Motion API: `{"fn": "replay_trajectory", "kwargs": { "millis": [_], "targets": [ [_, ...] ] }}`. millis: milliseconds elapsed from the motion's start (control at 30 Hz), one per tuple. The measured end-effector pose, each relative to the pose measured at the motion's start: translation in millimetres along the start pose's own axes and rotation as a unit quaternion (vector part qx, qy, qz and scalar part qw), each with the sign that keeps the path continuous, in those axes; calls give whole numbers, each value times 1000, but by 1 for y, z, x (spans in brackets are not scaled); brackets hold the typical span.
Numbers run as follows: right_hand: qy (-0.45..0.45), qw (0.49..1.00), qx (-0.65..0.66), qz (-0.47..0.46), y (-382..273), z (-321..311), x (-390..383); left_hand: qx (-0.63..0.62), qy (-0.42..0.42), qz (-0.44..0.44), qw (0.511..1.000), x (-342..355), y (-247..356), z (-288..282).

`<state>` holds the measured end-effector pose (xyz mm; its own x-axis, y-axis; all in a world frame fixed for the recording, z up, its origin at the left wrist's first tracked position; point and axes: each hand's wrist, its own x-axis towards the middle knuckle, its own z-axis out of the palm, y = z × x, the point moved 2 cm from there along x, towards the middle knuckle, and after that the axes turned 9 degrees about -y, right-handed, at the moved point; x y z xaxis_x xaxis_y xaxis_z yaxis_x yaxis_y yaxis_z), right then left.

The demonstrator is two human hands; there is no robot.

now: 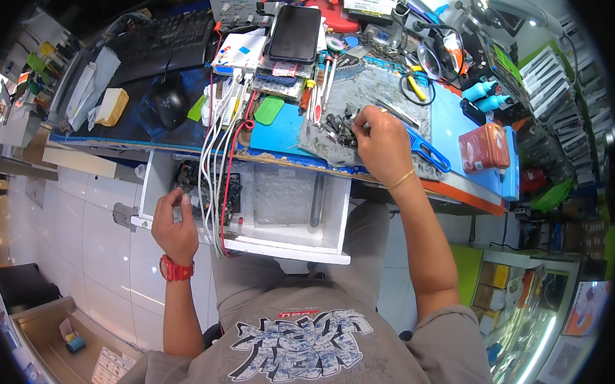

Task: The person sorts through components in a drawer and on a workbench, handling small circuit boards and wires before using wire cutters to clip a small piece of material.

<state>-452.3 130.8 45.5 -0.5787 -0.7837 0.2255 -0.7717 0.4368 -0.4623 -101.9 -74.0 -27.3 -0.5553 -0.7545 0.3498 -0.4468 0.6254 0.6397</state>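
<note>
My right hand [381,143] is over the grey mat [344,93], its fingers pinched at a pile of small dark parts [339,128]; whatever they hold is too small to make out. Just right of it lie a blue-handled tool [430,151] and metal tweezers [393,107]. My left hand [174,227] is at the left side of the open white drawer [289,245], fingers curled close to the black small items [231,196] inside; what they hold, if anything, is hidden. White and red cables [215,155] hang over the drawer beside it.
A keyboard [154,47], mouse [170,102], stacked phones [292,40], power supply [239,8], screwdrivers [308,93] and a blue mat [276,131] crowd the bench. A reddish container [482,148] and blue bottles [483,96] stand right. A glass display case [522,299] is below right.
</note>
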Motion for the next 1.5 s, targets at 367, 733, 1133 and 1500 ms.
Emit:
{"fn": "replay_trajectory", "kwargs": {
  "millis": [367,733,1133,1500],
  "targets": [
    [-29,999,28,-16,16,-5,15,7,-3,11,1000,1,2,0],
    [-53,985,-160,31,102,-36,145,20,-8,6,1000,1,-1,0],
    [-93,995,22,28,30,-37,32,18,-22,6,1000,-2,-7,1],
    [-124,990,-70,-2,10,-7,25,9,-15,3,1000,-1,-4,0]
  ]
}}
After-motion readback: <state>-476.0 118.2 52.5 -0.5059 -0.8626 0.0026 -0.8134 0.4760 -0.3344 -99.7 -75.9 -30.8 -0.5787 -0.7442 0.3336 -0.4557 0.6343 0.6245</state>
